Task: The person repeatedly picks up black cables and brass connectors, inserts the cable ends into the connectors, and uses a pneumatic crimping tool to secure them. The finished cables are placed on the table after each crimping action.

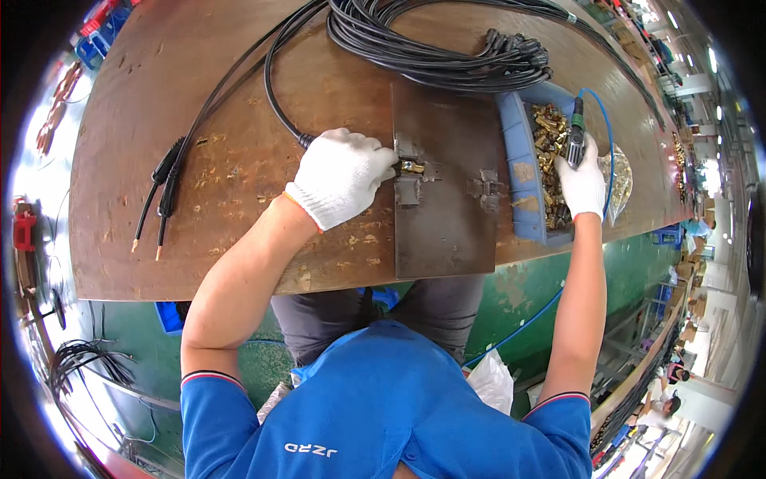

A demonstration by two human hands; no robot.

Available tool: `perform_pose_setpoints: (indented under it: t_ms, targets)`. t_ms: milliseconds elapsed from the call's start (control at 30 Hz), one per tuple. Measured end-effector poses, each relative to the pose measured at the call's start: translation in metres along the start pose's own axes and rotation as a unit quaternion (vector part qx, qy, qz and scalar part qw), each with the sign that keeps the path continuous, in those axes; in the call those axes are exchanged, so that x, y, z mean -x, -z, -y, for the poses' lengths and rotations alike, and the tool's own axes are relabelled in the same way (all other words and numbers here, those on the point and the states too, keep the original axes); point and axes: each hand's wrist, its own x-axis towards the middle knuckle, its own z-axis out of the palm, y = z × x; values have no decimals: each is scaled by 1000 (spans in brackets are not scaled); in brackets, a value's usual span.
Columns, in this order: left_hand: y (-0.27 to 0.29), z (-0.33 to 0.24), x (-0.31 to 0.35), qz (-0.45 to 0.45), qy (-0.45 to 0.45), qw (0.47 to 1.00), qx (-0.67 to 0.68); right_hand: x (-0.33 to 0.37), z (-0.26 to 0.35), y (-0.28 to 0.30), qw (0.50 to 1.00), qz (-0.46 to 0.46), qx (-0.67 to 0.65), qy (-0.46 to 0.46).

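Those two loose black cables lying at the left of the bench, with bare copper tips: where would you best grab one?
Probably the thick black moulded sleeve midway along the loose cable, taken from above with fingers across it. It is the fattest, stiffest part and lies flat on the brown bench with room on both sides. The copper tips are thin and bare, a poor hold.

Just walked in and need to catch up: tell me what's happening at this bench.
A person in white gloves works at a brown bench. The left hand presses a black cable's end with a brass fitting into a clamp on a dark metal plate. The right hand holds a hose-fed power driver over a blue bin of brass parts.
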Motion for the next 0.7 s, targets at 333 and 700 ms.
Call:
perform_pose_setpoints:
  t_ms: [333,700]
  targets:
    - [4,-5,-2,-5,-6,1000,0,-2,-23,69,683,4,-727,-75]
    - [8,-9,-6,0,0,1000,-5,51,188,19,416,130,-897,79]
